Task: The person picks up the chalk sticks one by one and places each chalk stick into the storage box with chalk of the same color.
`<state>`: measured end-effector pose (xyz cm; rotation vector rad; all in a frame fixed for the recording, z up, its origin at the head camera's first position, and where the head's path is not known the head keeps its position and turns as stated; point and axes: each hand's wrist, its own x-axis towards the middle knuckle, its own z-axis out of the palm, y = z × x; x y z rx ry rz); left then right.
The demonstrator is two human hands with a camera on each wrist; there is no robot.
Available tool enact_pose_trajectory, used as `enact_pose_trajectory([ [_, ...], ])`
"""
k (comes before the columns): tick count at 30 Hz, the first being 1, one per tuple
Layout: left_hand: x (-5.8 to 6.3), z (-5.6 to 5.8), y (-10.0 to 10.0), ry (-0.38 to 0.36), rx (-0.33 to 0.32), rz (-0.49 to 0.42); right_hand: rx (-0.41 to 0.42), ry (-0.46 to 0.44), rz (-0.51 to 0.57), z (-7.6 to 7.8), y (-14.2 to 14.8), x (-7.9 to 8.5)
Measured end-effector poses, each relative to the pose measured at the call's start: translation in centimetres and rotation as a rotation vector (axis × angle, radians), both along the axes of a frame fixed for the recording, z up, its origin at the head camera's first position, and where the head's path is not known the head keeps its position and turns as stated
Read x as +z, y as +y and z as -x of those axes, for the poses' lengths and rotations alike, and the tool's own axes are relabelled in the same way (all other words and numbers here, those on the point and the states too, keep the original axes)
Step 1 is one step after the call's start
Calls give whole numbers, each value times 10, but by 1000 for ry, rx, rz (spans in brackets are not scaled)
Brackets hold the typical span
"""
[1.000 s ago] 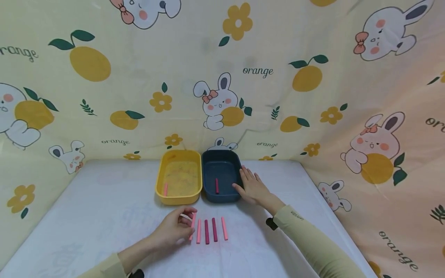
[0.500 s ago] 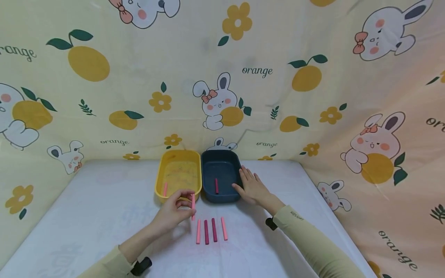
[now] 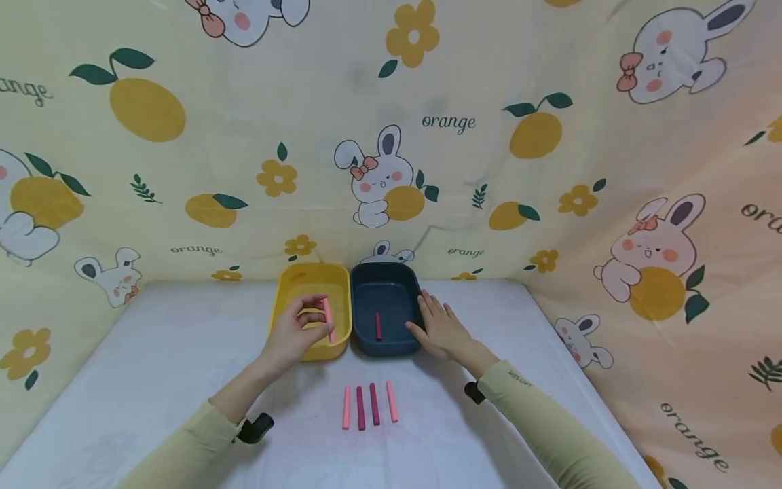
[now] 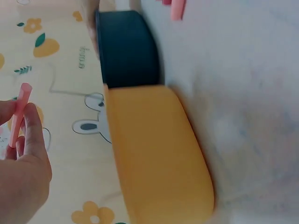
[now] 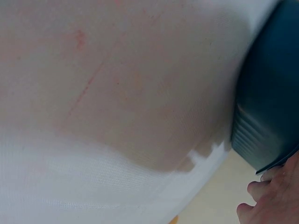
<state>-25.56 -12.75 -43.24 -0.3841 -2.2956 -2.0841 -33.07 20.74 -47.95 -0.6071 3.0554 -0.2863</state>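
Note:
My left hand (image 3: 294, 331) pinches a pink chalk-like stick (image 3: 328, 318) between thumb and fingers, above the yellow tub (image 3: 311, 277). In the left wrist view the same stick (image 4: 19, 114) is held higher than the tub's rim. My right hand (image 3: 444, 331) lies with fingers extended against the right side of the dark blue tub (image 3: 386, 291). A magenta stick (image 3: 378, 327) lies inside that tub. In front of the tubs is a row of loose sticks: a pink one (image 3: 346, 407), two magenta ones (image 3: 360, 409), and another pink one (image 3: 392, 402).
Both tubs stand side by side at the back of the white-covered table (image 3: 201, 339). Behind them rises a cloth backdrop (image 3: 305, 115) printed with rabbits and oranges. Faint pink smears mark the table cover near the sticks.
My left hand has lifted the leftmost pink stick from the row and carried it forward over the yellow tub, now hiding the pink stick seen inside earlier. My right hand stays on the blue tub.

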Motion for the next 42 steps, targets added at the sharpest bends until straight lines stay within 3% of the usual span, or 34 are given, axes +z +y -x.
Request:
enact_pose_trajectory([
  [10, -10, 28, -6, -6, 43, 77, 13, 1, 0, 0, -1, 0],
  [15, -16, 40, -5, -49, 56, 144, 6, -17, -7, -1, -2, 2],
  [29, -29, 72, -6, -147, -54, 339, 2, -39, -14, 0, -2, 6],
  [34, -31, 80, -5, -169, -79, 381, 3, -27, -25, 1, -2, 5],
  [42, -39, 92, -2, -278, -87, 416, -7, -28, -21, 1, 0, 4],
])
